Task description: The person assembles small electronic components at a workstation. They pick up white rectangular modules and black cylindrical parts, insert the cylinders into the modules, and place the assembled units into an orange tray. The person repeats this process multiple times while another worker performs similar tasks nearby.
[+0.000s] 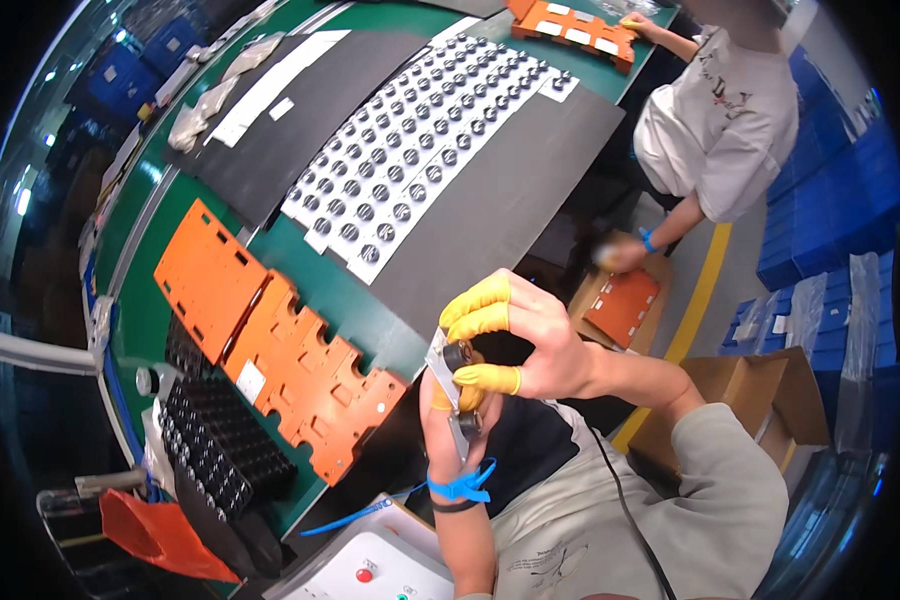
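Close to my body, both hands meet around a silver metal bracket (pixel 440 366) bearing two black round pieces. My left hand (pixel 440 425), with a blue wrist strap, comes from below and grips the bracket; its fingers are partly hidden behind it. From the right, my right hand (pixel 545 335), in yellow finger covers, pinches around the upper black round piece (pixel 457 354). The lower black round piece (pixel 470 423) sits beside my left palm. Just left of my hands, an orange panel with cut-outs (pixel 305 385) lies on the green table (pixel 300 265).
Rows of black round parts on white sheets (pixel 410 140) cover a dark mat (pixel 500 205). Black trays (pixel 215 425) sit at the table's left edge. A white box with a red button (pixel 364 575) is below. At right are a co-worker (pixel 720 120) and cardboard boxes (pixel 710 395).
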### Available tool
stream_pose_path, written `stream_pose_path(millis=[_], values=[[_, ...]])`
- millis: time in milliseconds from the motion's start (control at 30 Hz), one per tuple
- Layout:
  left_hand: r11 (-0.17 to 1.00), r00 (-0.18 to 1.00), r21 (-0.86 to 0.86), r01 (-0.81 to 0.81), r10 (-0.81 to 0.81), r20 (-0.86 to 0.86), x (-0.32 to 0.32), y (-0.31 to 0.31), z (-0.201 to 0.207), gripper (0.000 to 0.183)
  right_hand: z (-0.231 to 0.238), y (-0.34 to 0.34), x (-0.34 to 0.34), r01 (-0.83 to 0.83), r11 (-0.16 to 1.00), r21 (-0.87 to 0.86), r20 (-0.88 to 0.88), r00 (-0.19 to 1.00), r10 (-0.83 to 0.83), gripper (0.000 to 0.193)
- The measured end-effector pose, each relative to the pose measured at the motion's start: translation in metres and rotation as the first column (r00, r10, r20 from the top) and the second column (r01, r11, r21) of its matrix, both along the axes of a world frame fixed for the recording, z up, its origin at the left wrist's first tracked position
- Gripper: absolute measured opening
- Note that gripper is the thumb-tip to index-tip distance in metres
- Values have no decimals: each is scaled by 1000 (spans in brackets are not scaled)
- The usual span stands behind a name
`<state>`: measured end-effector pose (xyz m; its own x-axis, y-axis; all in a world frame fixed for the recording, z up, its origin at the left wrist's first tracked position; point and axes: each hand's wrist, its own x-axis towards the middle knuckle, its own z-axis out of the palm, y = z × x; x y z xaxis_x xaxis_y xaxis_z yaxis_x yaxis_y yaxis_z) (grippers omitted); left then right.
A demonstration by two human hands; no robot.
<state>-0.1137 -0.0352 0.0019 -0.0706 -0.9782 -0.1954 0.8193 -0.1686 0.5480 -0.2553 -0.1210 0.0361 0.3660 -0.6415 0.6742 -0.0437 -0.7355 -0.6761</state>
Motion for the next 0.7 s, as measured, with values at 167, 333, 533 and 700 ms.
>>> stream_pose_path(millis=[167,333,533,700], values=[[976,960,165,-143,96,262,21,-13,15,40,-7,-51,-30,323,945,-46,-29,946,-324,30],[871,778,52,-489,408,478,46,-20,44,38,-46,-162,-109,623,744,-241,-255,699,-668,25],[721,679,71,-690,610,408,79,-27,21,38,-62,-238,-157,677,594,-435,-420,431,-799,26],[811,768,63,-581,521,372,87,-22,2,35,-70,-253,-159,649,569,-505,-449,367,-815,27]])
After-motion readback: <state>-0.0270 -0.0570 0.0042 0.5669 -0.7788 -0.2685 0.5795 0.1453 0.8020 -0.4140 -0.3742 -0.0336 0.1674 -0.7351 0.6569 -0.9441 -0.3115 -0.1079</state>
